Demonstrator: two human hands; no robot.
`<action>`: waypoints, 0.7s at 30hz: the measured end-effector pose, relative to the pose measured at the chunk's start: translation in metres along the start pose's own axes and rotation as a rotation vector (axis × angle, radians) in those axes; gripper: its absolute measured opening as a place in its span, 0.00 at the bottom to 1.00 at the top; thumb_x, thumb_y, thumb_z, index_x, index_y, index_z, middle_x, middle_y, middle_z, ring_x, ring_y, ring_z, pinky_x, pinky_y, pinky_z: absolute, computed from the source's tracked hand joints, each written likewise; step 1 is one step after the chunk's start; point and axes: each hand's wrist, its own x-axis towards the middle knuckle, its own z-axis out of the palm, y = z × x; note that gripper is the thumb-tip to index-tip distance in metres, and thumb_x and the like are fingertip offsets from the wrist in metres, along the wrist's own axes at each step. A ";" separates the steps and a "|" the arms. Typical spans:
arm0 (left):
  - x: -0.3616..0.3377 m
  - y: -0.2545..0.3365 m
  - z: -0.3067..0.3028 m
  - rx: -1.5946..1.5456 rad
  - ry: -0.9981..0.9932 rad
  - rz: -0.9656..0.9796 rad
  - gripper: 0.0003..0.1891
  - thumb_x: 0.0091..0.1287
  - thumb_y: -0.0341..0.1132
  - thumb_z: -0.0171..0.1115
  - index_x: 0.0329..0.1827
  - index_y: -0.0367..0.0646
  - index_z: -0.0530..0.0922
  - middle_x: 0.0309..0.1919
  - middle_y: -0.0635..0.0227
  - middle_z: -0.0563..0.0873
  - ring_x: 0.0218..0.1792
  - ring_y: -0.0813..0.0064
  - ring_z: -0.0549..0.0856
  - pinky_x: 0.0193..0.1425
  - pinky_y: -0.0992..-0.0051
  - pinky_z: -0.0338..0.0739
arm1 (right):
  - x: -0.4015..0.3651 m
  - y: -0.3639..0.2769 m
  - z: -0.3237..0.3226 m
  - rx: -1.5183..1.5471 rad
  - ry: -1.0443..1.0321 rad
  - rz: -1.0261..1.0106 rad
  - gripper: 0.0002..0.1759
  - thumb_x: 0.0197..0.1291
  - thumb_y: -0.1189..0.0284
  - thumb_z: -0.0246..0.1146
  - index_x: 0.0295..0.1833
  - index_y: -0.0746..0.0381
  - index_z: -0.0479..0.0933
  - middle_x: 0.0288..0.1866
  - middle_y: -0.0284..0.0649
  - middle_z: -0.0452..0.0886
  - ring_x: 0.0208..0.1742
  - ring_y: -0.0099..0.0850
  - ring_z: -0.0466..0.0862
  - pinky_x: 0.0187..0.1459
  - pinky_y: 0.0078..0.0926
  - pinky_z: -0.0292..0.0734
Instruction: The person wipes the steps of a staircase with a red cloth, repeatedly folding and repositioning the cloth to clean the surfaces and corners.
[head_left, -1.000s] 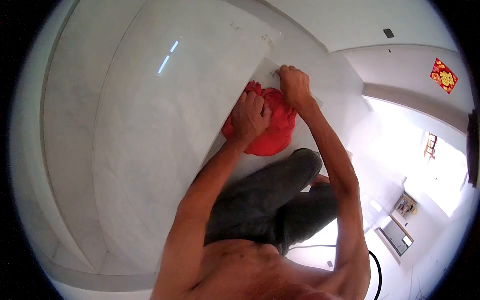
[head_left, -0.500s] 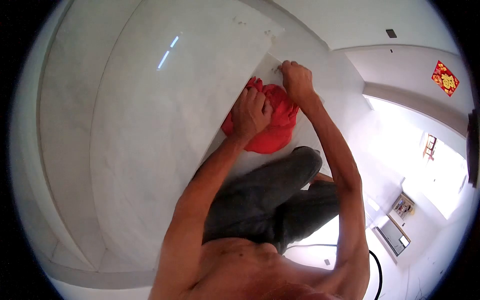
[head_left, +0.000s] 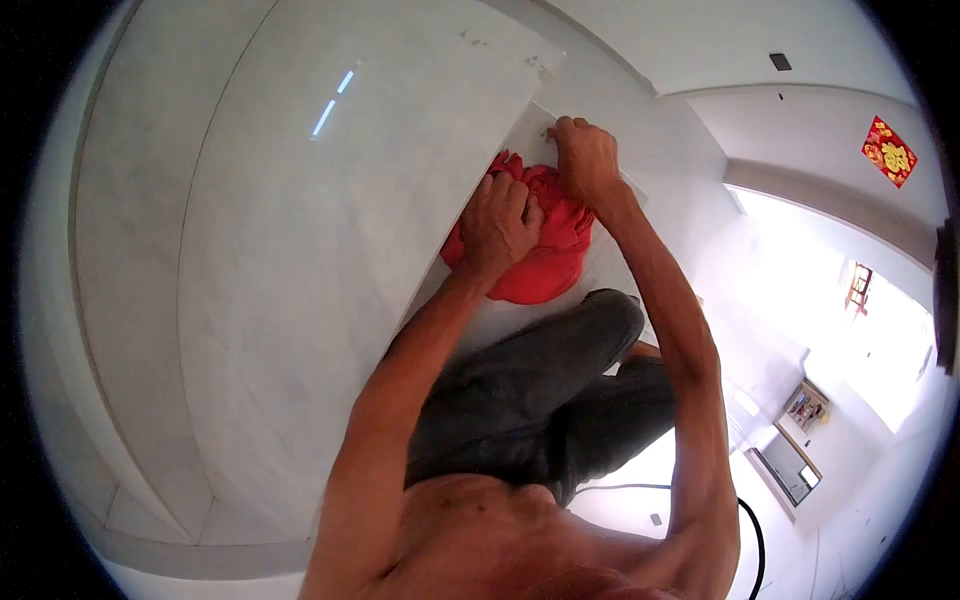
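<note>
A rounded, crumpled red bag (head_left: 540,275) lies against the edge of a pale, glossy slab, in front of my bent knee. Over its upper left side my left hand (head_left: 500,222) is closed, with the fingers curled into the red material. Just beyond the bag's upper right side, my right hand (head_left: 587,158) is closed, thumb and fingers pressed together near a small dark mark on the pale surface. Whatever those fingers hold, if anything, is hidden. The bag's contents cannot be seen.
The large glossy slab (head_left: 290,250) fills the left, with a straight edge beside the bag. My legs in dark trousers (head_left: 520,385) are folded below it. A black cable (head_left: 757,540) curves at lower right. A red and gold paper decoration (head_left: 889,152) hangs on the wall.
My right hand has shifted very slightly left and up, still closed. My left hand stays on the red bag, which has hardly changed.
</note>
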 end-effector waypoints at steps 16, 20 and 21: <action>0.000 0.001 -0.001 0.006 -0.018 -0.022 0.09 0.58 0.34 0.65 0.29 0.42 0.73 0.33 0.57 0.77 0.39 0.52 0.77 0.44 0.52 0.70 | 0.005 -0.004 -0.004 0.044 0.077 0.004 0.06 0.64 0.74 0.58 0.40 0.65 0.78 0.38 0.54 0.83 0.40 0.55 0.85 0.42 0.50 0.80; 0.001 0.001 0.003 -0.003 0.006 -0.010 0.09 0.60 0.34 0.65 0.29 0.43 0.73 0.33 0.57 0.77 0.38 0.52 0.77 0.43 0.52 0.70 | -0.001 0.005 -0.002 0.011 0.024 0.030 0.07 0.65 0.72 0.59 0.40 0.65 0.78 0.38 0.54 0.83 0.40 0.54 0.85 0.41 0.51 0.79; 0.001 0.001 0.003 0.000 0.018 -0.004 0.08 0.61 0.34 0.64 0.29 0.43 0.73 0.33 0.57 0.76 0.38 0.52 0.77 0.43 0.52 0.70 | 0.008 0.010 -0.002 0.000 0.046 0.084 0.07 0.66 0.72 0.59 0.40 0.65 0.78 0.37 0.54 0.83 0.39 0.55 0.85 0.41 0.51 0.79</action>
